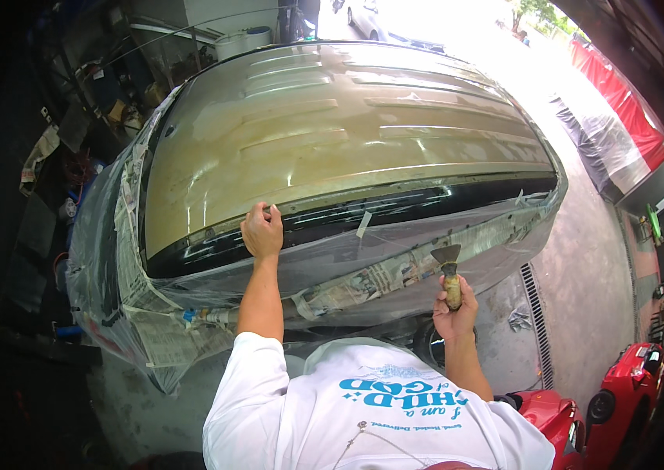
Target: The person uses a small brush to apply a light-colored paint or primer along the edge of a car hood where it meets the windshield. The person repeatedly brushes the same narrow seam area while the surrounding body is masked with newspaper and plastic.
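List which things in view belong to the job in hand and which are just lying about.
Part of the job:
- scraper, held in the right hand
- vehicle roof, with the left hand at its near edge
- newspaper masking
- plastic sheeting

Apparently just about:
- red cars, lower right
- pale tub, top
- car outside

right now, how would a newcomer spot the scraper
Find the big masked vehicle, then the right hand at its near side. The scraper is in that hand: a dark flared blade on a yellowish handle, unlike the newspaper behind.
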`<act>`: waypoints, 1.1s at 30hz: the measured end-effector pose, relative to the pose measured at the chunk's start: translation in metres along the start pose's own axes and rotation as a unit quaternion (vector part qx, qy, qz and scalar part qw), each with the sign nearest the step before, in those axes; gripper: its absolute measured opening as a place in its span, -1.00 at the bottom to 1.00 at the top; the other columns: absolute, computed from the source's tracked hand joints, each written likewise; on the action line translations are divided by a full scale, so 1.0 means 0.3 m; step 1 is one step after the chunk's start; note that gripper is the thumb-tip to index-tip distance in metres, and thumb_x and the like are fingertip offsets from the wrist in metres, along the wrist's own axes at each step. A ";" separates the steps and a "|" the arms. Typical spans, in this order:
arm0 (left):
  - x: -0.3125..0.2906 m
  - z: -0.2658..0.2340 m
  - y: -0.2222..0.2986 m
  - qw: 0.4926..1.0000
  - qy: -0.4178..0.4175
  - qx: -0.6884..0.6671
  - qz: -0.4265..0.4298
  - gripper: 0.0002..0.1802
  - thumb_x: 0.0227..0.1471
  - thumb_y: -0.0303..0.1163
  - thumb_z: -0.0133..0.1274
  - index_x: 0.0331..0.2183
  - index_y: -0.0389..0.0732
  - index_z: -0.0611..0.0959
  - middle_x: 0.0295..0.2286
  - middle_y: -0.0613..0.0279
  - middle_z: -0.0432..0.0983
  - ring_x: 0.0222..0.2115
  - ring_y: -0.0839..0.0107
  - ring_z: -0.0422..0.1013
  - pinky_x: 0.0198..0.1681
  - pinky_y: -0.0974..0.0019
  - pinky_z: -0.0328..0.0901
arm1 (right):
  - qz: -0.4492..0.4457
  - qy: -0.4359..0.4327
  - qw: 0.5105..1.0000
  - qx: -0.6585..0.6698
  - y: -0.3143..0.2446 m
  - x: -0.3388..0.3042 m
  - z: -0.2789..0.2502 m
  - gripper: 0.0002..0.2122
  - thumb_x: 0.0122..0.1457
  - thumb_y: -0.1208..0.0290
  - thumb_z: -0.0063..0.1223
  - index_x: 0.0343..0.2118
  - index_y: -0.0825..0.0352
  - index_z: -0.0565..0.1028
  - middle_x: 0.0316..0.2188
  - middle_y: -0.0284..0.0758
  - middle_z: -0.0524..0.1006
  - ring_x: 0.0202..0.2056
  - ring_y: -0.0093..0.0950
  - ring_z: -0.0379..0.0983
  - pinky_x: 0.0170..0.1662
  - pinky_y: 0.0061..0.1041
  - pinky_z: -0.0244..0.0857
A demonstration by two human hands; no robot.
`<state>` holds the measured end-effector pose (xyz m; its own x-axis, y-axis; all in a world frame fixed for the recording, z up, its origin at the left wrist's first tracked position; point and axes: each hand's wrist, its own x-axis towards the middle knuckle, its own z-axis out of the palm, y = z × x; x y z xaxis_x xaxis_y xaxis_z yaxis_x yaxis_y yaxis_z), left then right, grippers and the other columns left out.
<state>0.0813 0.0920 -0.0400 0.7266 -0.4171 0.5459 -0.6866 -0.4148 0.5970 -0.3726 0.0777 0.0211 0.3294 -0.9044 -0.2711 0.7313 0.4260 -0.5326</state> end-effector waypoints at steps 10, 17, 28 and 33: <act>0.014 -0.001 0.028 0.997 -0.002 0.033 -0.070 -0.61 0.20 0.01 0.14 -0.27 -0.14 0.70 -0.50 0.25 0.61 -0.35 0.11 0.53 -0.14 0.05 0.36 | 0.016 0.038 0.998 0.038 -0.074 0.060 -0.021 -0.80 0.41 0.23 -0.05 -0.07 0.22 0.47 -0.24 -0.27 0.61 -0.40 -0.48 0.50 -0.50 -0.56 0.32; 0.013 0.019 0.033 0.997 -0.003 0.074 -0.028 -0.67 0.19 -0.04 0.14 -0.27 -0.12 0.68 -0.48 0.27 0.58 -0.34 0.15 0.51 -0.16 0.06 0.32 | 0.009 0.054 0.997 0.059 -0.171 0.098 -0.103 -0.80 0.40 0.23 -0.05 -0.12 0.25 0.47 -0.28 -0.29 0.59 -0.48 -0.52 0.42 -0.54 -0.56 0.22; 0.004 0.019 0.055 0.988 -0.022 0.138 -0.060 -0.77 0.11 -0.21 0.09 -0.25 -0.12 0.64 -0.35 0.20 0.57 -0.29 0.02 0.50 -0.18 -0.05 0.35 | 0.026 0.040 0.991 0.126 -0.242 0.216 -0.215 -0.76 0.40 0.20 -0.02 -0.21 0.27 0.55 -0.30 -0.31 0.62 -0.50 -0.53 0.40 -0.53 -0.54 0.18; 0.003 0.043 0.048 0.992 0.015 0.106 -0.067 -0.71 0.11 -0.21 0.05 -0.18 -0.16 0.49 -0.40 0.11 0.51 -0.32 -0.06 0.45 -0.21 -0.14 0.30 | 0.042 0.004 0.990 0.135 -0.195 0.296 -0.250 -0.76 0.42 0.19 -0.05 -0.17 0.26 0.53 -0.27 -0.29 0.61 -0.48 -0.50 0.40 -0.46 -0.50 0.23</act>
<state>0.0718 0.0752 -0.0385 0.8100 -0.3238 0.4890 -0.5707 -0.6274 0.5298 -0.4309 -0.0257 -0.0320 0.3913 -0.8658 -0.3121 0.8350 0.4765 -0.2751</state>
